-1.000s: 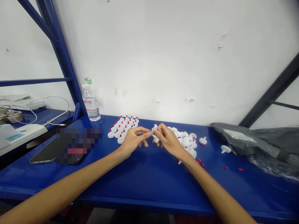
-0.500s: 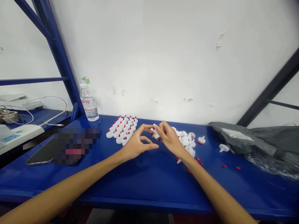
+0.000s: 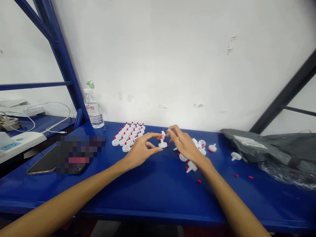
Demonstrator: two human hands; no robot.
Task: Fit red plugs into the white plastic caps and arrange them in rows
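Observation:
My left hand (image 3: 142, 149) has its thumb and index finger spread apart on either side of a white cap with a red tip (image 3: 162, 144). This cap is upright; whether the fingertips touch it I cannot tell. My right hand (image 3: 182, 141) is just to the right, fingers loosely bent and apart from that cap. Close by its fingertips is another white piece (image 3: 163, 133). Left of my left hand, red-tipped white caps (image 3: 122, 142) stand upright in rows. Loose white spouted caps (image 3: 191, 167) lie beside and under my right forearm, with small red tips (image 3: 199, 181) scattered among them.
A water bottle (image 3: 93, 110) stands by the wall at the back left. A dark phone (image 3: 45, 159) lies on the blue table (image 3: 148, 194), near a power strip (image 3: 14, 143). On the right rests a grey plastic bag (image 3: 274, 148) beside one loose cap (image 3: 236, 156).
My right hand has let go of the cap and moved slightly right. The cap now sits upright at my left fingertips. My left thumb has drawn back a little.

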